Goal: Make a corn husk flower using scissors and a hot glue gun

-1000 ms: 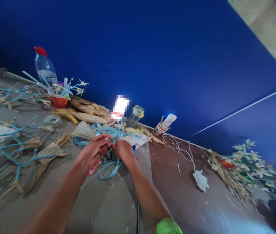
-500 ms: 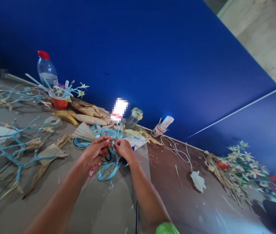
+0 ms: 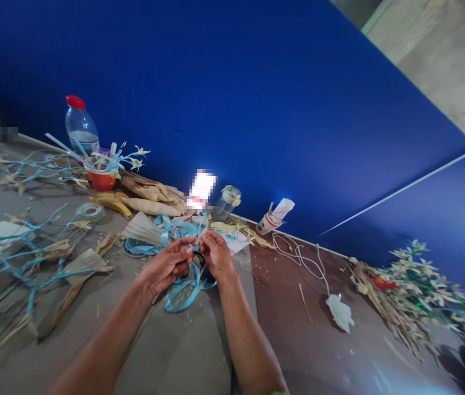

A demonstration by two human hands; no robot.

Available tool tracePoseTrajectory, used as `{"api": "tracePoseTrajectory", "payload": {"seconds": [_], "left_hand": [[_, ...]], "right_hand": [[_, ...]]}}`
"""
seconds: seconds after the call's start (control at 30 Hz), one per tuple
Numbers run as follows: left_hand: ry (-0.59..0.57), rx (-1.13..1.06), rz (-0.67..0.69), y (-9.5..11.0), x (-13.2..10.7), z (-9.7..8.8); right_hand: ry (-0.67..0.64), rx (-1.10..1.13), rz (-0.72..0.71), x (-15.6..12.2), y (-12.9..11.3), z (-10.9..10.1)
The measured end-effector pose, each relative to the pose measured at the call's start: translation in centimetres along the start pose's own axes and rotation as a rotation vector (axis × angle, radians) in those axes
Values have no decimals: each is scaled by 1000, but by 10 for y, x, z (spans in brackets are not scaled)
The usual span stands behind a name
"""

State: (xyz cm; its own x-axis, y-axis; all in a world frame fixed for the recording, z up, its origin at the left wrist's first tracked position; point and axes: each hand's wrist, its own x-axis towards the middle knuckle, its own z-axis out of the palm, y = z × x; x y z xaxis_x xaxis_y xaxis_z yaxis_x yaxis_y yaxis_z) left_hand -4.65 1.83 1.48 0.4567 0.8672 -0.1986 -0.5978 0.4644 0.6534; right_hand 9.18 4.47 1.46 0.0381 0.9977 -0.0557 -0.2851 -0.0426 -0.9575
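Right hand pinching a pale sliver, left hand curled just beside, its hold unclear

A green sleeve edge shows between five and six o'clock, on the right arm. The left forearm, near eight o'clock, is bare; fingers likewise.

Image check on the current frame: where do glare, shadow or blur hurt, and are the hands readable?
Head view: pale glare on the brown tabletop, lower right; head view: dark shadow left of the white flower-like piece; head view: left hand and right hand readable, detail between fingertips unclear.
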Motion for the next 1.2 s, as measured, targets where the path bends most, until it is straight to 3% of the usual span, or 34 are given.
{"api": "tracePoseTrajectory", "payload": {"seconds": [0.27,0.6,0.7,0.93,1.2], "left_hand": [[-16,4,43,-6,5,-4],[83,8,63,-1,4,-1],[121,-25,87,4,2,-1],[155,-58,105,10,0,-4],[120,-87,114,9,2,-4]], "right_hand": [[-7,36,49,-6,-1,4],[45,-113,2,-8,-7,1],[11,-342,-23,-11,-13,-4],[-339,-1004,-131,-27,-18,-9],[-382,-1490,-218,-43,-1,-19]]}}
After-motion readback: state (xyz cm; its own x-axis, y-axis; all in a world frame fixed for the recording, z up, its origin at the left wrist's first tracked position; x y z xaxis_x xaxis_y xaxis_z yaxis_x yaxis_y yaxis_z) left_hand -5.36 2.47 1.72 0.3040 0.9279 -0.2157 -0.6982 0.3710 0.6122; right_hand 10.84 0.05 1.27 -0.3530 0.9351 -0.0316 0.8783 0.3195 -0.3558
